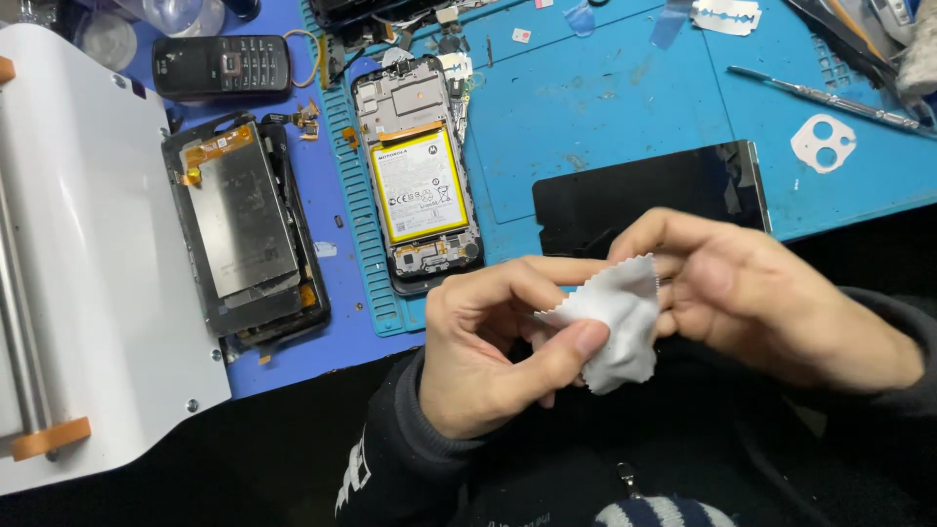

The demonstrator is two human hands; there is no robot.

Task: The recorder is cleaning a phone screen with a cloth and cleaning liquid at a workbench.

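Both hands hold a small white cleaning cloth [617,327] with zigzag edges in front of my chest. My left hand [488,351] pinches its lower left side between thumb and fingers. My right hand [752,293] grips its right side; a thin item may sit between those fingers, but it is too small to tell. Just behind the hands a black phone screen panel [644,195] lies flat on the blue work mat [605,107].
An opened phone body with a yellow-edged battery [418,176] lies on the mat. Left of it rests a detached display assembly [246,229], beside a white machine [78,254]. Also present are a black keypad phone [223,66], a razor blade [726,16], a metal pry tool [830,98] and a white camera cutout [823,142].
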